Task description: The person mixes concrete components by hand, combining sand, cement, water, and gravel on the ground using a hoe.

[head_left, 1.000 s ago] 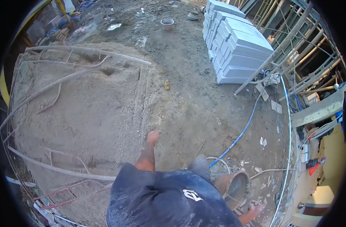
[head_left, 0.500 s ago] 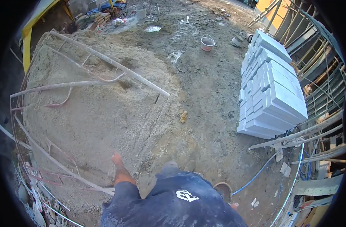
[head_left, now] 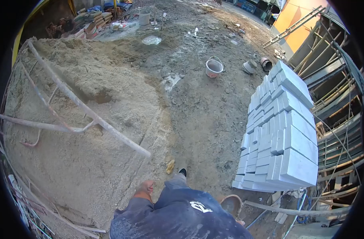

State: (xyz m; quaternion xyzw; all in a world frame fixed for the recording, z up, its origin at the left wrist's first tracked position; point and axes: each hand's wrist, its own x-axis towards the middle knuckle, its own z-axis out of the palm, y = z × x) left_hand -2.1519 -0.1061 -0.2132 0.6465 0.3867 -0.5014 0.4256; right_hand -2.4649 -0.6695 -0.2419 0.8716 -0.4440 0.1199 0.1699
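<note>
My left hand point(head_left: 148, 186) hangs at my left side above the sand, its fingers curled in and nothing visible in them. By my right hip is a bucket point(head_left: 239, 201), seen from above and partly covered by my dark shirt. My right hand point(head_left: 241, 223) shows only as a small patch at the bucket's near edge, with the bucket held close to my body. How its fingers wrap round the bucket is hidden. One dark shoe point(head_left: 183, 172) is stepping ahead on the dirt.
A sand heap point(head_left: 82, 167) with a metal frame point(head_left: 86, 107) lying on it fills the left. On the right stands a stack of pale blocks point(head_left: 297, 139). Ahead are another bucket point(head_left: 214, 68) and overturned containers point(head_left: 249, 67). A small yellowish lump point(head_left: 170, 166) lies close ahead.
I have walked forward, so the block stack, sand heap and metal frame sit nearer. My left hand has swung inward toward my body. The bucket has travelled along at my right side.
</note>
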